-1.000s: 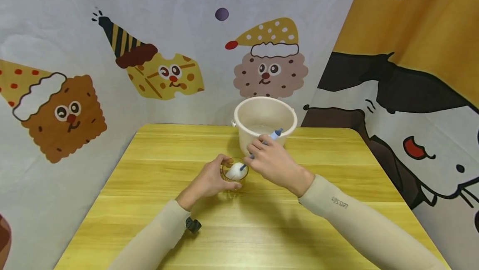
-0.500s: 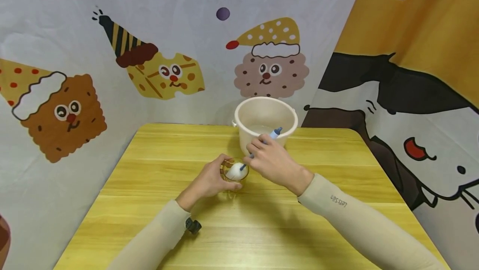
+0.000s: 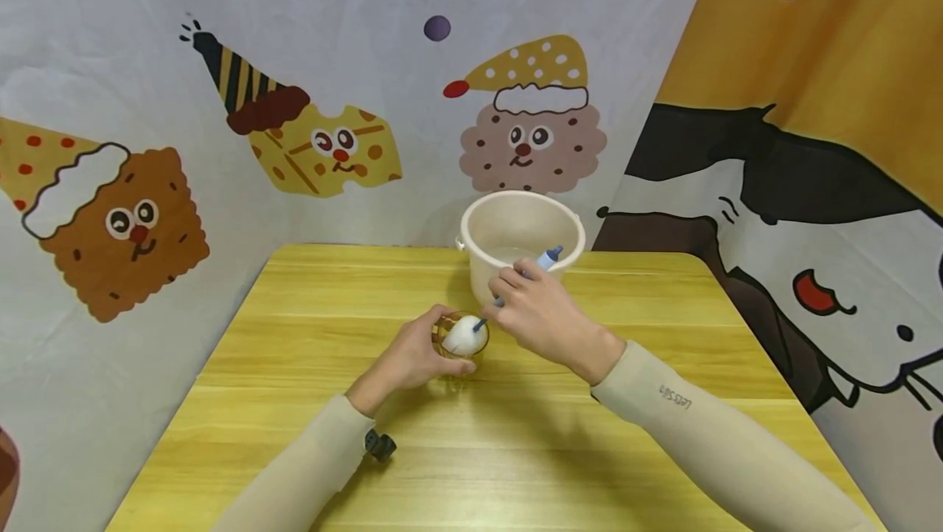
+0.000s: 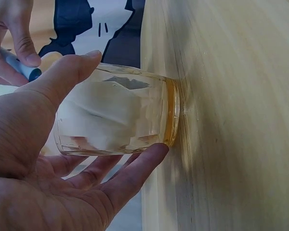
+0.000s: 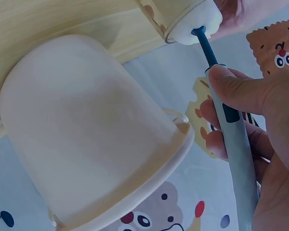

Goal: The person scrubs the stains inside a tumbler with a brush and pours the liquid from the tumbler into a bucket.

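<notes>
My left hand point(image 3: 411, 350) grips a clear amber-tinted drinking glass point(image 4: 156, 108), thumb on one side and fingers on the other. In the left wrist view the glass's base is at or close to the wooden tabletop; whether it touches I cannot tell. Inside the glass sits the white sponge head point(image 3: 465, 337) of a cup brush, part of it showing above the rim in the right wrist view. My right hand point(image 3: 543, 317) holds the brush's blue handle point(image 5: 241, 159), thumb near the neck. The brush slants from the glass up toward the right.
A cream bucket point(image 3: 482, 263) stands behind the hands near the table's back edge, with some liquid visible inside. The wooden table point(image 3: 295, 335) meets a cartoon-printed cloth backdrop point(image 3: 412, 213). A small black device point(image 3: 381, 444) is at the left cuff.
My right hand has shifted slightly right and up with the brush, and the sponge head sits a little higher in the glass. The left hand holds nearly still.
</notes>
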